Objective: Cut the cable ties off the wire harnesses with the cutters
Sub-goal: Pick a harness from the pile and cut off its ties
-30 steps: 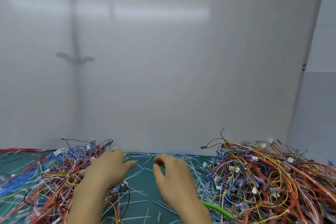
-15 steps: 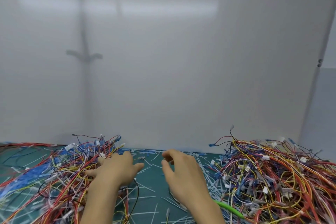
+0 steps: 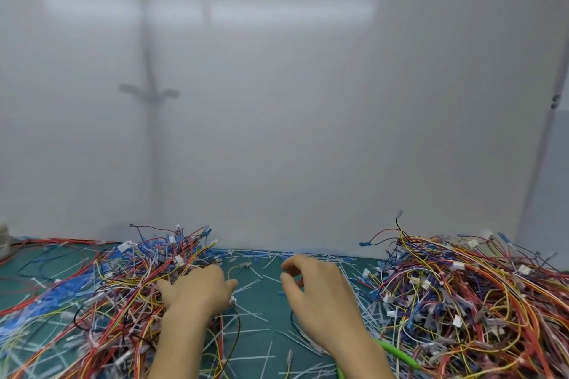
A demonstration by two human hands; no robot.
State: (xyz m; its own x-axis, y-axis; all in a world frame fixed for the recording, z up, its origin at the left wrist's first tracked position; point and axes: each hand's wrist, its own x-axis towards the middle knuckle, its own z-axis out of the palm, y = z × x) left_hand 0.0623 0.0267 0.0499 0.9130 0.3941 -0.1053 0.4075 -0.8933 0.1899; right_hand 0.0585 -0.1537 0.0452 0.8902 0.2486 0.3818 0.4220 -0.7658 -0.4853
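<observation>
Head view, lower half of the frame: a green mat [image 3: 261, 301] strewn with white cut cable ties [image 3: 250, 314], with a left wire pile [image 3: 123, 292] and a right wire pile [image 3: 477, 295], probably kept apart as done and undone, though which is which cannot be told. The left hand [image 3: 197, 295] lies flat, fingers spread, on the left wire pile's edge, seemingly feeling for a harness. The right hand [image 3: 320, 295] hovers at centre, fingers loosely curled, gripping nothing. Green handles [image 3: 397, 351], likely the cutters, poke out beneath the right wrist at the bottom edge, behind the fingertips, not in them
</observation>
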